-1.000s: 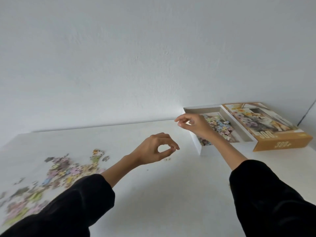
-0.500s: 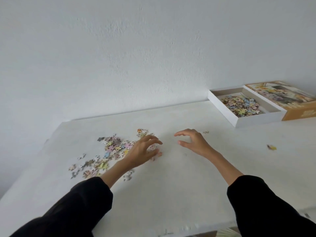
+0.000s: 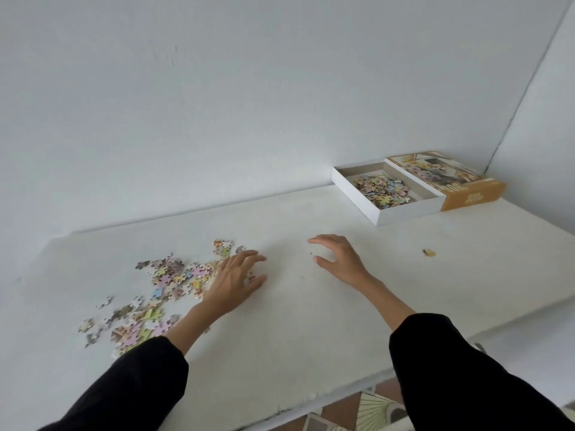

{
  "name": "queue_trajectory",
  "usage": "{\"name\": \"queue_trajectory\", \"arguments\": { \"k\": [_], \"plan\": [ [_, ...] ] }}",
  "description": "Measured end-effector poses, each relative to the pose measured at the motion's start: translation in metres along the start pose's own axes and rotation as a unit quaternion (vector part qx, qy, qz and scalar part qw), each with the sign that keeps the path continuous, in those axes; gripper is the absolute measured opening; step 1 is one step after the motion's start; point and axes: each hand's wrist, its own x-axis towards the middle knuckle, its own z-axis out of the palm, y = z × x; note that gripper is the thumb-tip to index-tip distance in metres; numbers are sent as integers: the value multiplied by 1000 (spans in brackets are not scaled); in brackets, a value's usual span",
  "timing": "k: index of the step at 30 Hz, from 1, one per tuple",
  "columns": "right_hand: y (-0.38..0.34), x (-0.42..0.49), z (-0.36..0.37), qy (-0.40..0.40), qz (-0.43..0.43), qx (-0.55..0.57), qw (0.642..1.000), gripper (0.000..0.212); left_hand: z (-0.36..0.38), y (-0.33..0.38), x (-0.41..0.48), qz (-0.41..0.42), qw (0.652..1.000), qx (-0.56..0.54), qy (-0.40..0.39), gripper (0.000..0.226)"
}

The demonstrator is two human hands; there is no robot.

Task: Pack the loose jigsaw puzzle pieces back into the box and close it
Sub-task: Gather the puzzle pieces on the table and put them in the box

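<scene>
Left hand [image 3: 233, 281], fingers spread and holding nothing, lies over the right edge of the loose puzzle pieces [image 3: 174, 278], apparently to gather them, while the right hand [image 3: 339, 259] hovers empty and open beside it, with the open box [image 3: 410, 211] well beyond it on the counter [image 3: 311, 331].

setting: domestic room, most likely a home. evidence: plain white table [image 3: 311, 343] set against a bare white wall [image 3: 249, 104]; patterned floor tiles [image 3: 368, 412] below the table edge; pastime goods on the table: open jigsaw box [image 3: 404, 213], printed lid [image 3: 466, 197] beside it, loose pieces [image 3: 168, 284].
</scene>
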Motion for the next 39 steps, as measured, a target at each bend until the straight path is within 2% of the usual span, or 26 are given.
{"name": "queue_trajectory", "arguments": {
  "k": [4, 9, 12, 17, 21, 25, 29, 35, 39],
  "plan": [
    [25, -7, -36, 86, 54, -23, 995, 36, 6, 24, 35, 41, 999, -20, 1, 62],
    [62, -20, -77, 147, 118, -74, 979, 39, 28, 68, 86, 68, 995, -62, -26, 57],
    [86, -25, -89, 149, 182, -104, 966, 43, 50, 86, 112, 68, 994, -73, -50, 43],
    [113, -35, -90, 131, 246, -141, 950, 43, 80, 100, 142, 25, 996, -65, -60, 40],
    [121, -44, -87, 134, 233, -145, 952, 37, 92, 102, 148, 10, 999, -48, -5, 28],
    [117, -52, -88, 191, 222, -133, 947, 33, 90, 100, 146, 14, 997, -72, 37, 18],
    [117, -54, -96, 213, 210, -116, 947, 31, 85, 99, 147, 20, 992, -119, 33, 11],
    [114, -49, -119, 184, 239, -50, 952, 28, 75, 102, 153, 1, 993, -118, -23, 10],
    [108, -49, -121, 185, 220, -8, 958, 27, 69, 101, 155, 17, 989, -140, -44, 13]
  ]
}}
